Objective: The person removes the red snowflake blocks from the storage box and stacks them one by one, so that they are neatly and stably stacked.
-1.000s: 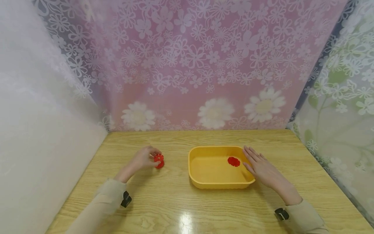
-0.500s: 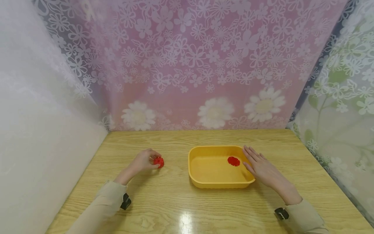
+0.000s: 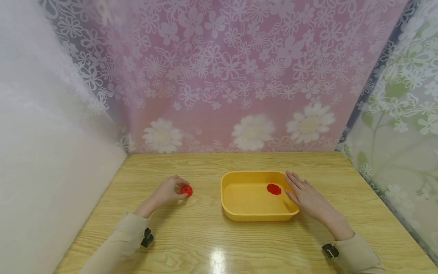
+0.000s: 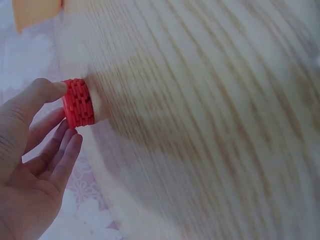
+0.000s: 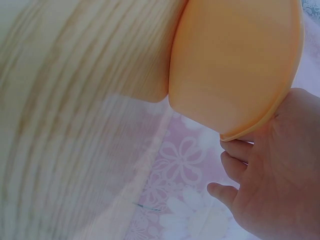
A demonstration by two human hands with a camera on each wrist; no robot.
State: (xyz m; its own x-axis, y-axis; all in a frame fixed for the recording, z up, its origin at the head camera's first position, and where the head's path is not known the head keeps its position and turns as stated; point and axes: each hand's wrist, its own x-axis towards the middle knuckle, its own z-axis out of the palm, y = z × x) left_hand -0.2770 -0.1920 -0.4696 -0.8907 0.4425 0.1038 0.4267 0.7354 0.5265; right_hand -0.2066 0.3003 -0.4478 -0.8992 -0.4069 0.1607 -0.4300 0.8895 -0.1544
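Observation:
On the wooden table, left of the basin, stands a short stack of red notched plastic discs [image 3: 186,190]. In the left wrist view several layers show along the side of the disc stack [image 4: 79,103]. My left hand [image 3: 170,189] grips the stack, with the thumb on one side and fingertips on the other. A yellow plastic basin [image 3: 253,217] stands to the right. Inside it lies another red notched disc or small pile [image 3: 274,189]; how many layers it has I cannot tell. My right hand [image 3: 309,199] rests on the basin's right rim with straight fingers.
The wooden table [image 3: 191,239] reaches back to a pink flowered curtain [image 3: 219,95]. A white sheet [image 3: 51,125] hangs along the left, and a pale flowered curtain [image 3: 403,114] along the right. Each sleeve bears a black wrist camera, such as the left one [image 3: 147,238].
A red disc, tilted up in my left fingers a second ago, now lies flat on the stack. The left hand has lowered slightly. My right hand and the basin have stayed in place.

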